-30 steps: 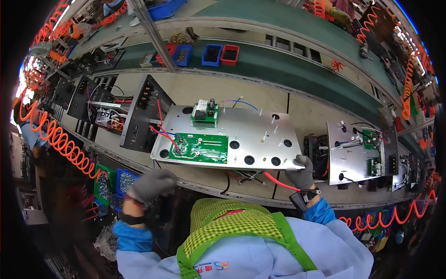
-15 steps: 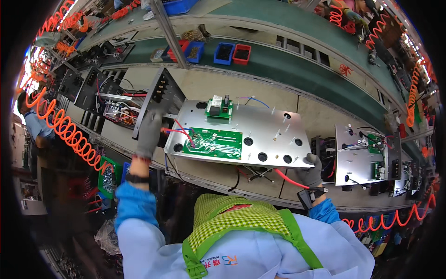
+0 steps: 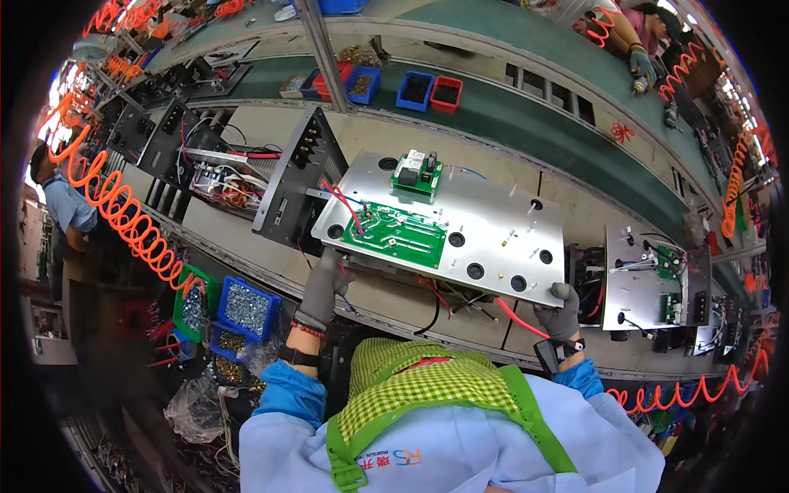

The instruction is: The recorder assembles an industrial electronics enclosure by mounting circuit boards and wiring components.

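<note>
A silvery metal plate, with round black grommets and upright pins, sits slanted in front of me. On it are a flat green circuit board and a smaller green board carrying a relay-like block. A black end panel with brass terminals stands upright at its left. My left hand, in a grey glove, grips the plate's near left corner, its fingertips partly hidden under the edge. The gloved right hand is closed round the near right corner. Red and black wires hang below the front edge.
Another open unit stands to the left, and one with a metal plate to the right. Bins of screws sit at lower left beside a coiled orange hose. Small blue and red bins line the far shelf.
My left hand has come down from the black end panel to the plate's near left corner. The right hand stays at its corner. The whole view has shifted slightly.
</note>
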Action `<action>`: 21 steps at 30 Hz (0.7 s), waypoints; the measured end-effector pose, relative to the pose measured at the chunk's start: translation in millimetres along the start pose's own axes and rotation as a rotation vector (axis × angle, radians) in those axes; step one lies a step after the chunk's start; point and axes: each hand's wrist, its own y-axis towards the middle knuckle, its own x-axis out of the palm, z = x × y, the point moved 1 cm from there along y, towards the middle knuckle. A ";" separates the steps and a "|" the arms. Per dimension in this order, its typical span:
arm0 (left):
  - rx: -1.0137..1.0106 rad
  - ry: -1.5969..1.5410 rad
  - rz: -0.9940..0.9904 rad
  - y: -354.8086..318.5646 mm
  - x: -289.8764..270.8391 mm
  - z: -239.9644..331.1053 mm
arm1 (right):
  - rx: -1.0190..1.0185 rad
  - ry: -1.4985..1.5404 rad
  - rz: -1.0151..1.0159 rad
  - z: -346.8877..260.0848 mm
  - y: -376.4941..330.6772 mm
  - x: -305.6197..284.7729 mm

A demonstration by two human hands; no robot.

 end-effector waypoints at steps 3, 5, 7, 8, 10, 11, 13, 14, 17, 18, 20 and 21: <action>-0.026 -0.320 0.011 9.1 8.6 15.4 | 0.170 0.472 0.004 -14.0 -12.0 12.1; -0.001 -0.424 0.030 9.4 15.8 19.0 | -0.100 -0.058 0.054 -22.5 -19.6 17.6; 0.066 -0.531 0.046 3.5 15.8 21.1 | -0.052 0.010 0.071 -25.2 -20.9 21.1; 0.093 -0.527 0.036 -2.1 11.6 22.1 | -0.031 0.052 0.078 -25.4 -20.0 23.0; 0.109 -0.463 0.091 -13.4 -1.4 23.9 | 0.194 0.822 -0.079 -24.7 -17.0 27.2; 0.124 -0.436 0.066 -16.8 -8.3 25.3 | 0.264 0.900 -0.053 -24.0 -14.0 28.1; 0.121 -0.474 0.049 -16.2 -21.8 28.8 | 0.261 0.870 -0.055 -22.8 -6.7 32.3; 0.094 -0.481 0.038 -16.4 -25.2 28.2 | 0.292 0.964 -0.134 -22.2 -3.1 35.9; 0.059 -0.488 0.050 -11.9 -31.7 23.9 | 0.263 0.982 -0.183 -15.9 7.1 45.2; 0.076 -0.489 0.027 -8.9 -32.1 22.6 | 0.268 0.935 -0.160 -12.4 10.0 47.3; 0.038 -0.473 0.021 -2.0 -32.7 19.9 | 0.294 0.929 -0.114 -3.1 15.2 51.4; 0.094 -0.486 -0.011 2.9 -30.4 19.2 | 0.305 1.007 -0.123 2.0 18.1 53.1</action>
